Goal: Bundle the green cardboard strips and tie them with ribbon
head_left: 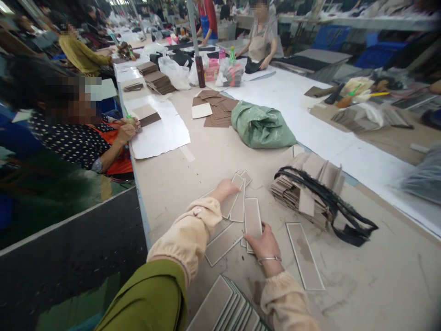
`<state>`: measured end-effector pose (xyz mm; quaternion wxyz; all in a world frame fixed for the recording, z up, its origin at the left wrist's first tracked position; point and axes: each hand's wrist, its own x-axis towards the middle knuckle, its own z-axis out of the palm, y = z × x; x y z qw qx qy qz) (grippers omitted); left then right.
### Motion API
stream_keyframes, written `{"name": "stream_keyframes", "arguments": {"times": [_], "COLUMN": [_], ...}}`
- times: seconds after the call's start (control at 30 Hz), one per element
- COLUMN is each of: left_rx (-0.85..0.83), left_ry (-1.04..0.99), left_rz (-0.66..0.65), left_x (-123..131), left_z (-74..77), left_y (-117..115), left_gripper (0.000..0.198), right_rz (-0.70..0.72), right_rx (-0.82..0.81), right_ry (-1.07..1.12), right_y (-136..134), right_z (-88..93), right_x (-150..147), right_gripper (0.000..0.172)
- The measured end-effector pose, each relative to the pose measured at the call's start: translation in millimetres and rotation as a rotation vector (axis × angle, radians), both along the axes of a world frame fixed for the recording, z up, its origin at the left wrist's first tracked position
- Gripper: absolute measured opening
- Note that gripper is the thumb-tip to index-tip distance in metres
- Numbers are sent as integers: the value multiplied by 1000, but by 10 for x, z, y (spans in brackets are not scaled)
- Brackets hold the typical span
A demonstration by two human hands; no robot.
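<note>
Several narrow beige rectangular panels with pale edges lie fanned out in front of me. My left hand point(225, 189) is closed at the side of a slanted panel point(233, 198) in the overlapping group, its fingertips partly hidden. Nearer to me, my right hand point(266, 243) grips the lower end of another panel point(253, 214), thumb on one side and fingers on the other. Below the left hand a loose panel point(222, 244) lies flat at an angle. Right of my right hand sits a single panel point(305, 257) with a darker blotch.
A neat stack of panels point(220, 305) stands at the near edge. Bundled brown pieces point(310, 179) with a black strap point(351, 234) lie to the right. Farther back are a green bag point(262, 124) and brown sheets point(217, 108). A co-worker point(76, 133) sits at the left edge.
</note>
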<state>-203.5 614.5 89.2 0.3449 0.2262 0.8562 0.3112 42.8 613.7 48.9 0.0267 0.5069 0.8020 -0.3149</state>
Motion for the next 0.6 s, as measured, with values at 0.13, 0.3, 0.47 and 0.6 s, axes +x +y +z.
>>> {"name": "stream_keyframes", "arguments": {"times": [0.13,0.3,0.47,0.6], "left_rx": [-70,-40,30,-107], "left_ry": [64,-54,-221,-143], "left_rz": [36,22,-123,-163], "left_x": [158,149,-333,-547], "left_z": [-82,-32,154,177], "left_y": [157,28,-446,-738], "left_gripper": [67,74,50,42], "right_rz": [-61,-172,-459,-477], "right_rx": [-121,-387,-581,-582], "right_ry": [-11,214,426,486], "right_y": [-2,6,-77,-175], "right_z": [53,-25,-9,39], "right_x": [-71,63,330,408], "right_gripper": [80,50,60,60]}}
